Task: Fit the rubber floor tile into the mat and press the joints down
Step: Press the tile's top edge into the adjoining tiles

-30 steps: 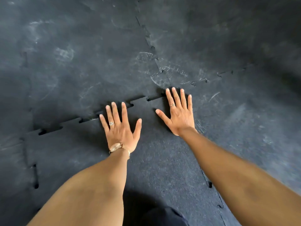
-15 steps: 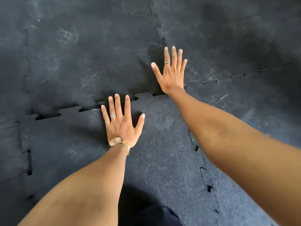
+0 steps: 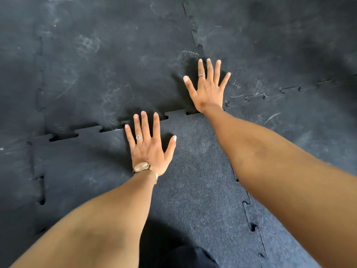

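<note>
The dark speckled rubber floor tile (image 3: 195, 182) lies in front of me, its toothed edges meeting the surrounding black mat (image 3: 108, 74). My left hand (image 3: 149, 144) lies flat with fingers spread on the tile's far edge, fingertips at the joint (image 3: 87, 130), where dark gaps show between the teeth. My right hand (image 3: 208, 88) is flat and spread on the mat beyond the tile's far right corner, over the crossing of seams. Both hands hold nothing. My right forearm hides part of the tile's right seam (image 3: 249, 209).
Interlocked mat tiles fill the whole view, with scuff marks on the far ones. A closed seam (image 3: 270, 94) runs right from my right hand, another (image 3: 193, 26) runs away from it. A dark clothed knee (image 3: 185, 256) shows at the bottom.
My right hand has gone from the tile's far edge forward onto the mat beyond the corner and spread its fingers wider. My left hand has stayed pressed at the far joint.
</note>
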A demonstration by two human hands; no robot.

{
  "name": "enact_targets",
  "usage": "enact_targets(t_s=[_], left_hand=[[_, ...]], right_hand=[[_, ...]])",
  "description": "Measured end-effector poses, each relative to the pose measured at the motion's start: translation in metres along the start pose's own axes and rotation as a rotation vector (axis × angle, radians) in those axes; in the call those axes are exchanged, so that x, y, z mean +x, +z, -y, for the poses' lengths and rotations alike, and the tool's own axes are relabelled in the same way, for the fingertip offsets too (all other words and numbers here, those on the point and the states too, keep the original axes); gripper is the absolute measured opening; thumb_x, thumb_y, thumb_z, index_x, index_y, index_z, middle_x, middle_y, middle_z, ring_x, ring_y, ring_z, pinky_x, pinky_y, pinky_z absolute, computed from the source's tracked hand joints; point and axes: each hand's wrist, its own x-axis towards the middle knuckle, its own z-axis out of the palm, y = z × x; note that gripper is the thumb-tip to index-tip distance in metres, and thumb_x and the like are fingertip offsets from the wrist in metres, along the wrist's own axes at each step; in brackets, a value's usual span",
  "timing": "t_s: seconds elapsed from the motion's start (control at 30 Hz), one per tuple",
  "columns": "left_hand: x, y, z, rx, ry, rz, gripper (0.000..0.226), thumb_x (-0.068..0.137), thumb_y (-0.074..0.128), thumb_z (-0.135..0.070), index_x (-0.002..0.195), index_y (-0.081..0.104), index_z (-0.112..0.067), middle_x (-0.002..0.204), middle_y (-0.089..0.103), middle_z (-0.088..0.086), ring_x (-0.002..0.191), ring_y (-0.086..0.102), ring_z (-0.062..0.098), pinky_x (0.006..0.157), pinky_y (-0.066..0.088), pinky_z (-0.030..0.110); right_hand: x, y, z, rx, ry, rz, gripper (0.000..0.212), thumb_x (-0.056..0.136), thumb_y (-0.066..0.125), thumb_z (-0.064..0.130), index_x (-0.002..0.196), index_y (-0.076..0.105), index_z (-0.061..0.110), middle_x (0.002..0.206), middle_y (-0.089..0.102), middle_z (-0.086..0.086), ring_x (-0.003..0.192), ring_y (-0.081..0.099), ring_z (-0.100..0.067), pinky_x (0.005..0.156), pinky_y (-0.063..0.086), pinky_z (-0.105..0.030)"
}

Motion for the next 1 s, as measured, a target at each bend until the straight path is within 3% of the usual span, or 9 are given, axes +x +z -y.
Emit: enact_targets(t_s=[0.1, 0.27, 0.47, 0.8, 1.0], left_hand=[[0.001, -0.002, 0.0, -0.005, 0.0, 0.011, 0.079, 0.091, 0.02, -0.064, 0.154, 0.011, -0.018, 0.161, 0.005, 0.015, 0.148, -0.001, 0.032, 0.118, 0.0, 0.056], [0.001, 0.0, 0.001, -0.021, 0.006, -0.002, 0.079, 0.091, 0.019, -0.065, 0.154, 0.012, -0.018, 0.161, 0.005, 0.015, 0.148, -0.002, 0.032, 0.118, -0.002, 0.055], [0.001, 0.002, -0.001, -0.024, 0.01, -0.004, 0.079, 0.091, 0.018, -0.065, 0.154, 0.01, -0.018, 0.161, 0.003, 0.015, 0.148, -0.004, 0.032, 0.118, -0.002, 0.056], [0.003, 0.001, 0.0, -0.013, 0.003, -0.005, 0.079, 0.091, 0.017, -0.066, 0.154, 0.006, -0.019, 0.161, 0.001, 0.014, 0.148, -0.005, 0.031, 0.118, -0.002, 0.055], [0.003, -0.001, 0.004, -0.036, -0.002, -0.009, 0.08, 0.091, 0.019, -0.065, 0.154, 0.007, -0.018, 0.161, 0.002, 0.014, 0.149, -0.004, 0.031, 0.118, -0.001, 0.055]], right_hand=[[-0.006, -0.007, -0.002, 0.079, -0.056, -0.041, 0.072, 0.098, 0.018, 0.058, 0.154, 0.013, 0.013, 0.162, 0.009, -0.007, 0.149, -0.009, -0.03, 0.116, -0.006, -0.061], [-0.043, -0.01, 0.006, -0.028, -0.235, -0.03, 0.073, 0.097, 0.013, 0.058, 0.155, 0.003, 0.014, 0.163, -0.001, -0.01, 0.148, -0.01, -0.03, 0.119, -0.008, -0.052], [-0.113, -0.005, -0.051, -0.129, -0.13, 0.121, 0.081, 0.094, 0.008, 0.065, 0.154, -0.004, 0.012, 0.163, -0.005, -0.006, 0.147, -0.018, -0.025, 0.119, -0.01, -0.052], [-0.108, -0.006, -0.047, -0.147, -0.127, 0.123, 0.08, 0.092, 0.009, 0.07, 0.153, -0.01, 0.023, 0.162, -0.012, 0.005, 0.148, -0.016, -0.023, 0.118, -0.011, -0.052], [-0.108, -0.005, -0.039, -0.148, -0.098, 0.121, 0.076, 0.095, 0.008, 0.064, 0.153, -0.01, 0.018, 0.162, -0.012, 0.004, 0.148, -0.017, -0.024, 0.117, -0.013, -0.053]])
